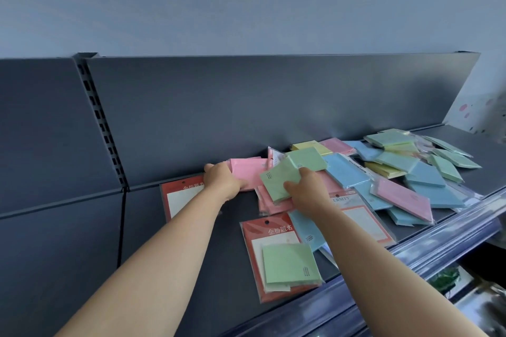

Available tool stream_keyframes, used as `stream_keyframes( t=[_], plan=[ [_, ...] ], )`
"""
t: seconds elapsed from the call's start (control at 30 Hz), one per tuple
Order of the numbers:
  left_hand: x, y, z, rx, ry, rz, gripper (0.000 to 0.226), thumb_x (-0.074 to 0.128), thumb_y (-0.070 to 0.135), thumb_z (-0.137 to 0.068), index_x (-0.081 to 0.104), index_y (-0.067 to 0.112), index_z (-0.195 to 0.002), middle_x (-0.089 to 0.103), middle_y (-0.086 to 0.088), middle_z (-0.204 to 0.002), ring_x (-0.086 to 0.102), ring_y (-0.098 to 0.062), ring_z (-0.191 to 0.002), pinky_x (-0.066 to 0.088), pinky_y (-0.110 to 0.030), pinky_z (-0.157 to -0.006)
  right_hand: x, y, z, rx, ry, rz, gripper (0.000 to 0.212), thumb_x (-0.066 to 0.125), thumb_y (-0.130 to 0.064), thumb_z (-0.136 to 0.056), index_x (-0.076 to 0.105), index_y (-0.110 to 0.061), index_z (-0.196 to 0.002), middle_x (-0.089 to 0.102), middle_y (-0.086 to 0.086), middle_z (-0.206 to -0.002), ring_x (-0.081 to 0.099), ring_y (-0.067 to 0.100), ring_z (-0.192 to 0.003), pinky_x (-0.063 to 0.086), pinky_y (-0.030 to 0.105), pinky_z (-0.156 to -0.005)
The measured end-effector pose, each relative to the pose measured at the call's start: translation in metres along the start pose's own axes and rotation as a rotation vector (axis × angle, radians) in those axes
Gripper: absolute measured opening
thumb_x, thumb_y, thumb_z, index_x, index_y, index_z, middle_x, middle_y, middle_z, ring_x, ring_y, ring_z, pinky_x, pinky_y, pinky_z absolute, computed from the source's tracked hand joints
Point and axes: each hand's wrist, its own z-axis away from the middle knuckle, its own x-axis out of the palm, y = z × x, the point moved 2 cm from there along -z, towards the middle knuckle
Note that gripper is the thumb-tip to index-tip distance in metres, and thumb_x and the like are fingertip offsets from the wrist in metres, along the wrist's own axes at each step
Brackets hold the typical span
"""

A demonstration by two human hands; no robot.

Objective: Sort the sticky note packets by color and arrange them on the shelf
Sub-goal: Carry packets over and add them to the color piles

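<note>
The left hand [221, 180] curls its fingers round the left edge of a flat pink sticky note packet [246, 172] lying against the back panel at mid-frame. Just right of it, the right hand [306, 189] pinches two square pale green sticky note packets [278, 180], fanned apart, thumb on the lower one. All of this is on the dark grey matte metal shelf [191, 254], bare toward the lower left.

The fan grip looks the weakest point. The wrappers appear to be slick clear film, so one green packet could slide free. More pink packets lie partly under the green ones, and lifting might drag them along.

The loose heap of blue, green, pink and yellow packets [397, 172] at the right of the frame is overlapped and tilted. Some of it lies near the clear plastic front strip [438, 238], where a nudge could tip packets over the edge. A forearm could also sweep the red-backed card packet with a green pad [284, 257] at lower centre, or the second red card packet [178, 197] beside the left wrist.

The packets are thin and square in glossy film. The red cards look stiffer, each with a punched hang hole.
</note>
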Motion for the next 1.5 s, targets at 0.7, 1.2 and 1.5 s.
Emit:
stream_keyframes(
  t=[0.7, 1.2, 1.5],
  plan=[
    [-0.146, -0.144, 0.164, 0.046, 0.39, 0.646, 0.023, 0.043, 0.005, -0.095, 0.048, 0.019, -0.112, 0.057, 0.004, -0.111, 0.063, -0.012, -0.095, 0.058, -0.03, -0.079, 0.063, -0.12, 0.107, -0.416, -0.222, -0.382, 0.025, 0.07, -0.01, -0.081, 0.057, -0.018, -0.101, 0.066, 0.0, -0.094, 0.062, 0.011, -0.074, 0.046, 0.019, -0.054],
    [-0.311, -0.345, 0.291, -0.134, 0.701, 0.602, 0.023, 0.041, 0.009, -0.097, 0.049, 0.024, -0.112, 0.058, 0.009, -0.106, 0.062, -0.013, -0.096, 0.055, -0.023, -0.072, 0.22, -0.287, 0.285, -0.555, -0.566, -0.432, 0.023, 0.064, -0.014, -0.086, 0.056, -0.024, -0.105, 0.065, -0.004, -0.101, 0.062, 0.01, -0.079, 0.043, 0.017, -0.048],
    [-0.408, -0.469, 0.355, -0.24, 0.758, 0.595, 0.029, 0.04, 0.007, -0.097, 0.045, 0.028, -0.117, 0.057, 0.004, -0.111, 0.059, -0.015, -0.1, 0.054, -0.025, -0.074, 0.318, -0.376, 0.398, -0.558, -0.649, -0.47, 0.02, 0.06, -0.008, -0.089, 0.054, -0.02, -0.104, 0.061, 0.003, -0.103, 0.058, 0.007, -0.072, 0.039, 0.012, -0.037]
  ],
)
